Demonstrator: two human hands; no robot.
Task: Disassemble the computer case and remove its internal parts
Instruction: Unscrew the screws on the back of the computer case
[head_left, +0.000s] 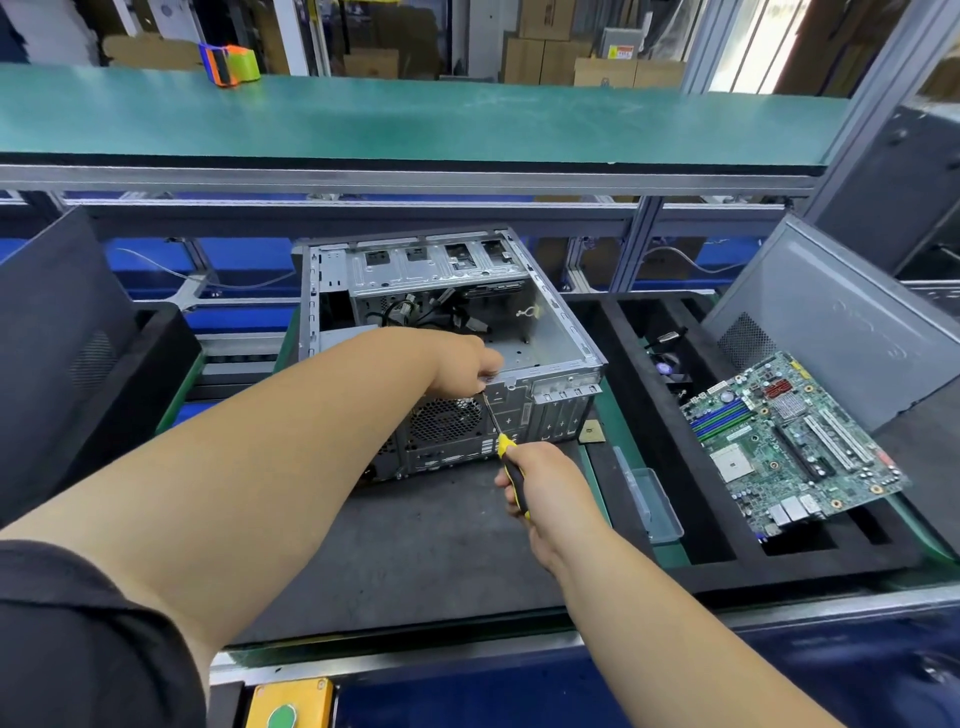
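Note:
An open grey computer case (550, 338) lies on its side on a dark mat, its rear panel and fan grille (445, 418) facing me. Loose black cables (415, 312) lie inside it near the drive bays. My left hand (462, 364) rests on the case's rear top edge, fingers curled at the screwdriver's tip. My right hand (545, 483) grips the yellow-and-black handle of a screwdriver (511, 467), whose shaft points up to the rear edge under my left fingers. A green motherboard (789, 441) lies on the black foam tray at the right.
A clear plastic box (657, 501) sits by the black foam tray (649, 415). Grey side panels lean at the right (841, 322) and left (57, 322). A green shelf (415, 119) overhangs the bench. A yellow button box (291, 701) sits at the front edge.

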